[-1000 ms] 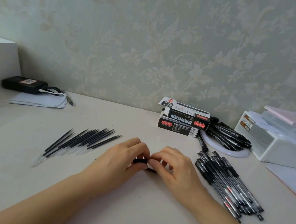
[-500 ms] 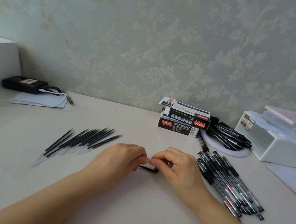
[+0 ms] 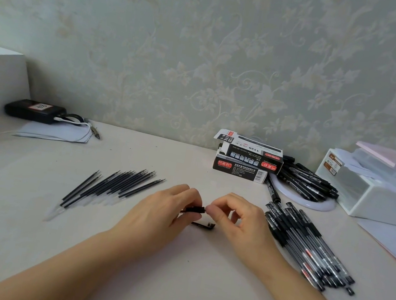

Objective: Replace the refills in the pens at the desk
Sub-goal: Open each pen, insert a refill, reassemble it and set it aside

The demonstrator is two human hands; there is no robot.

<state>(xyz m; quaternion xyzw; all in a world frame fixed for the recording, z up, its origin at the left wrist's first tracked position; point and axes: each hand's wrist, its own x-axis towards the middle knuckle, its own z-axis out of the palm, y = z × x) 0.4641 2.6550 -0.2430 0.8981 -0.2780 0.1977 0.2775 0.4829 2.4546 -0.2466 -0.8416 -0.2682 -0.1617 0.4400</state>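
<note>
My left hand (image 3: 163,212) grips a black pen (image 3: 195,209) at the desk's middle, most of the pen hidden in the palm. My right hand (image 3: 235,218) pinches the pen's right end with thumb and forefinger. A small black pen cap (image 3: 204,225) lies on the desk just below the two hands. Several loose black refills (image 3: 113,187) lie fanned out to the left. A pile of several black pens (image 3: 306,247) lies to the right of my right hand.
Two stacked black pen boxes (image 3: 247,161) stand at the back. More pens (image 3: 308,181) rest on a white round plate (image 3: 322,207). A white organiser (image 3: 378,201) sits at the far right, a black device (image 3: 33,110) and papers at the back left.
Both hands have lifted slightly off the desk with the pen. The small black cap now lies free on the desk below them.
</note>
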